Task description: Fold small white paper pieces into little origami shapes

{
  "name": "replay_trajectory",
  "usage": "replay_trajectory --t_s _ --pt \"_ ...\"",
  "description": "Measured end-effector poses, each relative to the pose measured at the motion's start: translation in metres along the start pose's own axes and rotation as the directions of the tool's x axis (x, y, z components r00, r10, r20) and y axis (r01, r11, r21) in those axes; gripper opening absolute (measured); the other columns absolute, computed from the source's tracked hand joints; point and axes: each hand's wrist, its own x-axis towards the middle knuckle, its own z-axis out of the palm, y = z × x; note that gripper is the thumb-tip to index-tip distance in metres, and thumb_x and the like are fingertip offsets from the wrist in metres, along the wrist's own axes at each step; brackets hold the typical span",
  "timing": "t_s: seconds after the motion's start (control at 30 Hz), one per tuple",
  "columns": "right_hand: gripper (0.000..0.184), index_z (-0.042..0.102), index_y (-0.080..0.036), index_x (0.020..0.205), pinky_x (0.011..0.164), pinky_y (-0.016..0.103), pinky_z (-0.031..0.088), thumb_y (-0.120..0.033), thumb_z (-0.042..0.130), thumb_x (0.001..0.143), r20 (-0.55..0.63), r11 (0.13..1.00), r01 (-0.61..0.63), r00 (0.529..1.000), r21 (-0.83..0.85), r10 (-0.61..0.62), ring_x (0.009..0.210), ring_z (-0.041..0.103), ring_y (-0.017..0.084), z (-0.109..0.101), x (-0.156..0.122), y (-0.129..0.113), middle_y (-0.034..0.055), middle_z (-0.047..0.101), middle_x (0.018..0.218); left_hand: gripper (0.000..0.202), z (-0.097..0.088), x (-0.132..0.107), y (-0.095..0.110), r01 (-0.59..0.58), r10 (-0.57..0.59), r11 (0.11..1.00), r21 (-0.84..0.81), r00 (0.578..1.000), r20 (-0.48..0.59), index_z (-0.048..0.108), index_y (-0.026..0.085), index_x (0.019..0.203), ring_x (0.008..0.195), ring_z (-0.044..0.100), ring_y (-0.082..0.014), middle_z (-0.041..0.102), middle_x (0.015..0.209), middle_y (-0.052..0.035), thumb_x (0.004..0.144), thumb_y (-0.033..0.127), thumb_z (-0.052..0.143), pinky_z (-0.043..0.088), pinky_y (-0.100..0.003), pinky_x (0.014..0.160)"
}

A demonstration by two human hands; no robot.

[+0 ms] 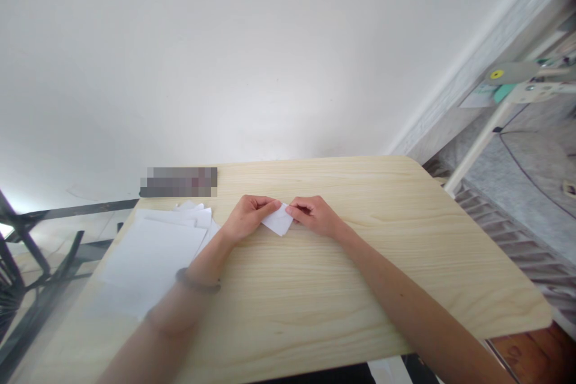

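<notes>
A small folded piece of white paper (279, 223) is held between both hands over the middle of the table, one corner pointing toward me. My left hand (248, 215) pinches its upper left side, the thumb lying on top. On the other side, my right hand (311, 214) grips the upper right edge between thumb and fingers. Part of the paper is covered by the fingertips. A dark band circles my left wrist.
Loose white sheets (153, 252) lie at the left of the wooden table (382, 288), partly behind my left forearm. A blurred-out dark object (180, 182) sits at the back left corner. A white wall rises behind; a metal frame (479, 138) stands to the right.
</notes>
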Motion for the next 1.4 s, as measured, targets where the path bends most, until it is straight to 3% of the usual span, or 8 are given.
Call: replay_trajectory --t_s 0.5,0.83,1.13,1.4 --pt "0.024 0.052 -0.015 0.067 0.048 0.019 0.03 -0.03 0.041 0.083 -0.034 0.999 -0.035 0.999 0.033 0.036 0.05 0.04 0.007 0.0006 -0.0005 0.0017 -0.0025 0.048 0.057 0.029 0.0002 0.0008 0.0007 0.031 -0.023 0.994 -0.103 0.997 0.079 0.063 0.014 0.089 0.071 0.059 -0.0149 0.067 0.082 -0.0046 0.067 0.032 0.066 0.043 -0.024 0.064" --pt "0.022 0.054 -0.015 0.07 0.049 0.02 0.03 -0.028 0.042 0.083 -0.004 0.998 0.0 1.0 0.058 0.0 0.052 0.041 0.007 0.0012 -0.0007 -0.0028 -0.0024 0.048 0.058 0.027 -0.0003 0.0006 -0.0015 0.01 0.0 0.995 -0.101 0.996 0.094 0.065 0.012 0.084 0.072 0.061 -0.0168 0.067 0.08 -0.0053 0.064 0.03 0.068 0.046 -0.026 0.065" --pt "0.023 0.051 -0.016 0.068 0.048 0.02 0.029 -0.03 0.041 0.083 -0.143 0.995 -0.057 0.987 0.076 0.068 0.05 0.039 0.007 0.002 -0.0006 0.0 -0.0034 0.045 0.055 0.031 -0.0021 0.0027 -0.0004 0.072 -0.059 0.988 -0.139 0.994 0.095 0.066 0.013 0.092 0.077 0.062 -0.0179 0.069 0.082 -0.0046 0.069 0.034 0.064 0.049 -0.026 0.07" --pt "0.024 0.051 -0.016 0.069 0.048 0.02 0.03 -0.033 0.04 0.084 -0.156 0.992 -0.065 0.984 0.106 0.081 0.05 0.039 0.008 0.0019 -0.0003 -0.0018 -0.0032 0.045 0.055 0.036 0.0005 0.0013 0.0005 0.041 -0.034 0.988 -0.148 0.998 0.049 0.065 0.012 0.095 0.078 0.062 -0.019 0.069 0.084 -0.0059 0.069 0.036 0.064 0.05 -0.027 0.068"
